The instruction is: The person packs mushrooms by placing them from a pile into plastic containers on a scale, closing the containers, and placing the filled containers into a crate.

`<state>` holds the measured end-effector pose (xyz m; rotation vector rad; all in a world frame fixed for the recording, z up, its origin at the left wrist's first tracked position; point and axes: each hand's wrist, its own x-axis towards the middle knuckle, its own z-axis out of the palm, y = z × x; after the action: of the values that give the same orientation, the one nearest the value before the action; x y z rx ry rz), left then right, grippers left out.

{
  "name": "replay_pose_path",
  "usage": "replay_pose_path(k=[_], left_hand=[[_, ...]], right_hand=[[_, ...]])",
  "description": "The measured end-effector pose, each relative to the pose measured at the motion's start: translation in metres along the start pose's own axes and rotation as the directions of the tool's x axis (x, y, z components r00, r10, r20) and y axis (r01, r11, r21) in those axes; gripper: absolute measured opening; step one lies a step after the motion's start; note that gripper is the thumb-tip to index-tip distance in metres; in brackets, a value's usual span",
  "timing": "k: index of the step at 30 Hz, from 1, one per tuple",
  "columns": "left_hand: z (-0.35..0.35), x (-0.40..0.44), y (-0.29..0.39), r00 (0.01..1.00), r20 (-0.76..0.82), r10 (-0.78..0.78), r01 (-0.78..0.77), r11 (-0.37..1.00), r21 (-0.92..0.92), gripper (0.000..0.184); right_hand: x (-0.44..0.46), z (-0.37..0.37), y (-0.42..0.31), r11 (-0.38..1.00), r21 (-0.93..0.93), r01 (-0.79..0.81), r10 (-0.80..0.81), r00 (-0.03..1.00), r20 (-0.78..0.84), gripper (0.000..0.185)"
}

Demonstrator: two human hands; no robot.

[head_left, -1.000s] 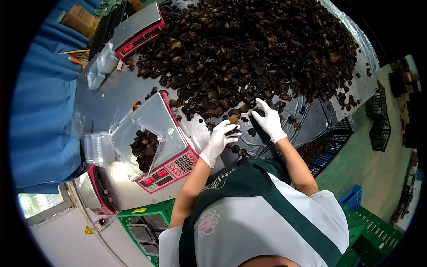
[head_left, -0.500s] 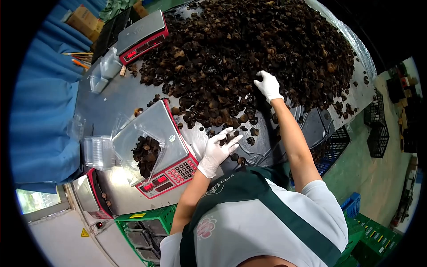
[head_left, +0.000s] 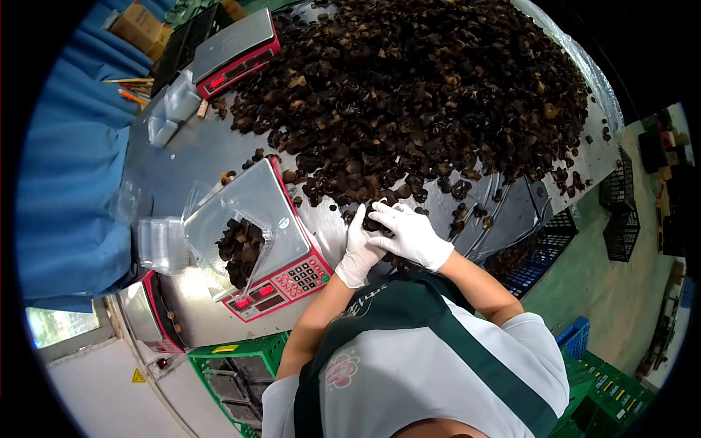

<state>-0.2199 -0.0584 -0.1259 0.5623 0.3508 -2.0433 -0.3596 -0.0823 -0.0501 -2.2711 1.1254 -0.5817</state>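
Observation:
My left hand [head_left: 360, 250], in a white glove, is closed around dark fungus pieces [head_left: 374, 217] at the near edge of the heap. Against it, my right hand [head_left: 410, 235], also gloved, has its fingers bent over the same pieces. A large heap of dark brown fungus [head_left: 423, 95] spreads beyond both hands. To the left, a red scale [head_left: 292, 277] with lit digits bears an open clear plastic box [head_left: 264, 237] holding dark fungus [head_left: 239, 252].
Stacked clear boxes [head_left: 162, 244] stand left of the scale. A second scale [head_left: 234, 51] is at the back left, a third [head_left: 150, 314] at the near left. Green crates [head_left: 237, 350] sit below the table; black crates [head_left: 621, 233] stand on the floor at right.
My right hand went out to the heap, then came back beside my left hand. My left hand's spread fingers have closed in around the pieces.

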Motion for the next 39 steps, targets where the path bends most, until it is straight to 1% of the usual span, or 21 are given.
replay_pose_path(k=[1,3,4,5,8,10,11,13,15,16,17,21,23,27,29,31,32,35,36,37,39], left_hand=[[-0.007,0.000,0.003,1.000,-0.004,0.005,-0.005,1.000,-0.002,0.052],[-0.025,0.004,0.008,0.956,0.293,-0.012,0.082,0.970,-0.227,0.052],[0.009,-0.010,0.003,0.998,-0.015,0.065,-0.066,0.995,-0.081,0.050],[-0.001,-0.010,0.007,0.998,0.058,0.023,-0.018,0.997,-0.078,0.051],[-0.003,-0.010,0.012,0.974,0.223,0.045,-0.009,0.987,-0.160,0.054],[0.001,-0.013,0.016,0.969,0.234,0.081,-0.048,0.988,-0.145,0.055],[0.002,-0.014,0.018,0.964,0.245,0.108,-0.079,0.989,-0.127,0.055],[0.008,-0.020,0.022,0.968,0.214,0.131,-0.105,0.986,-0.128,0.058],[0.014,-0.026,0.024,0.969,0.183,0.166,-0.146,0.982,-0.119,0.054],[0.013,-0.027,0.027,0.961,0.206,0.183,-0.168,0.982,-0.087,0.055],[0.013,-0.028,0.027,0.960,0.191,0.203,-0.194,0.979,-0.067,0.056],[0.016,-0.029,0.028,0.958,0.129,0.257,-0.259,0.966,-0.006,0.064],[0.016,-0.031,0.028,0.952,0.159,0.260,-0.266,0.964,0.018,0.065],[0.024,-0.038,0.028,0.940,0.165,0.298,-0.307,0.951,0.034,0.066],[0.025,-0.037,0.026,0.933,0.140,0.332,-0.337,0.941,0.020,0.064],[0.022,-0.034,0.025,0.916,0.151,0.372,-0.369,0.928,-0.047,0.059],[0.021,-0.035,0.024,0.915,0.166,0.368,-0.358,0.930,-0.084,0.052],[0.011,-0.023,0.017,0.878,0.046,0.476,-0.478,0.878,0.026,0.040],[0.014,-0.029,0.016,0.865,0.051,0.498,-0.500,0.865,0.039,0.034],[0.018,-0.032,0.015,0.894,0.027,0.448,-0.445,0.892,-0.077,0.031],[0.032,-0.052,0.019,0.904,-0.142,0.404,-0.417,0.905,-0.084,0.029]], right_hand=[[0.000,-0.010,-0.008,0.999,0.049,0.000,0.000,1.000,0.014,0.042],[0.008,-0.030,-0.009,0.987,0.067,-0.143,0.141,0.990,0.023,0.039],[0.015,-0.025,0.011,0.999,0.019,-0.039,0.042,0.989,-0.142,0.033],[0.021,-0.020,0.029,0.994,-0.093,-0.059,0.031,0.959,-0.283,0.029],[0.054,-0.034,0.073,0.967,-0.147,-0.210,0.156,0.938,-0.311,0.028],[0.076,-0.031,0.104,0.920,-0.251,-0.301,0.210,0.919,-0.332,0.034],[0.084,-0.016,0.134,0.906,-0.345,-0.247,0.085,0.902,-0.422,0.035],[0.095,-0.011,0.155,0.872,-0.322,-0.368,0.293,0.921,-0.257,0.027],[0.097,-0.010,0.157,0.898,-0.296,-0.326,0.218,0.913,-0.344,0.016],[0.096,-0.011,0.152,0.918,-0.246,-0.311,0.190,0.890,-0.413,0.009],[0.095,-0.013,0.148,0.935,-0.229,-0.272,0.157,0.893,-0.422,0.009],[0.084,-0.025,0.090,0.981,0.129,-0.146,0.187,0.888,-0.421,0.016],[0.075,-0.022,0.064,0.929,0.353,-0.113,0.249,0.896,-0.368,0.019],[0.054,-0.012,0.027,0.746,0.644,-0.173,0.349,0.924,-0.156,0.020],[0.046,-0.013,0.003,0.674,0.727,-0.127,0.340,0.928,-0.154,0.018],[0.041,-0.004,-0.008,0.683,0.720,-0.122,0.289,0.951,-0.113,0.018],[0.039,-0.007,-0.014,0.781,0.592,-0.199,0.243,0.970,0.006,0.015],[0.035,0.006,-0.026,0.955,0.238,0.178,-0.143,0.977,-0.158,0.019],[0.035,0.001,-0.032,0.950,0.278,0.144,-0.116,0.987,-0.114,0.018],[0.034,0.000,-0.032,0.945,0.315,0.091,-0.056,0.991,-0.120,0.015],[0.034,-0.004,-0.028,0.936,0.338,0.103,-0.026,0.974,-0.227,0.015]])
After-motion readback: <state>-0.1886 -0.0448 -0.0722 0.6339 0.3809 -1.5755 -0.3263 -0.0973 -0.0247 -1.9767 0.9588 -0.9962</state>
